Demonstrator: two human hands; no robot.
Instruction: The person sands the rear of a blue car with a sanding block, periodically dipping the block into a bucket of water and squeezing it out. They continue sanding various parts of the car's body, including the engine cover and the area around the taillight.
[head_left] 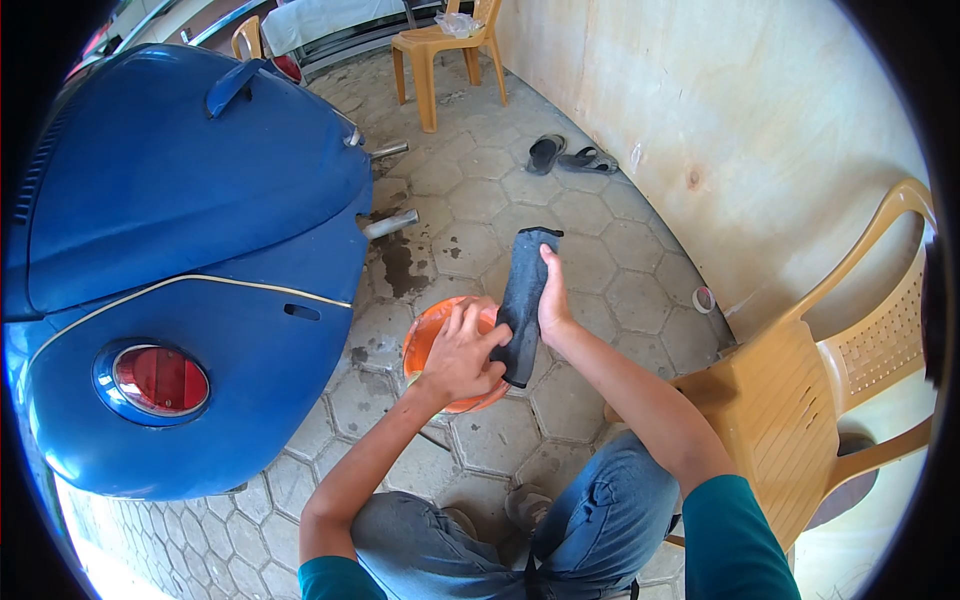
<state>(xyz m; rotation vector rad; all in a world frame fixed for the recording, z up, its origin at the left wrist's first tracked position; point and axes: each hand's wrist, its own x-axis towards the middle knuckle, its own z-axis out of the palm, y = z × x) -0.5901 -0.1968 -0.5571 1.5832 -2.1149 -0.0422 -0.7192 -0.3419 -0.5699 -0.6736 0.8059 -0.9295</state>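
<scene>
A folded dark grey cloth (524, 300) with black edging is held upright between my hands, just right of an orange bucket (420, 335) on the paving. My right hand (553, 295) grips its right side, the thumb near the top edge. At the cloth's lower left, my left hand (465, 350) has its fingers bent, with some touching the cloth, and partly covers the bucket. The inside of the bucket is mostly hidden behind that hand.
A blue car (200, 220) with a red tail light (161, 380) fills the left side. Yellow plastic chairs stand at the right (780, 410) and far back (440, 42). Dark sandals (588, 160) lie near the pale wall (740, 130). A tape roll (703, 299) is on the floor.
</scene>
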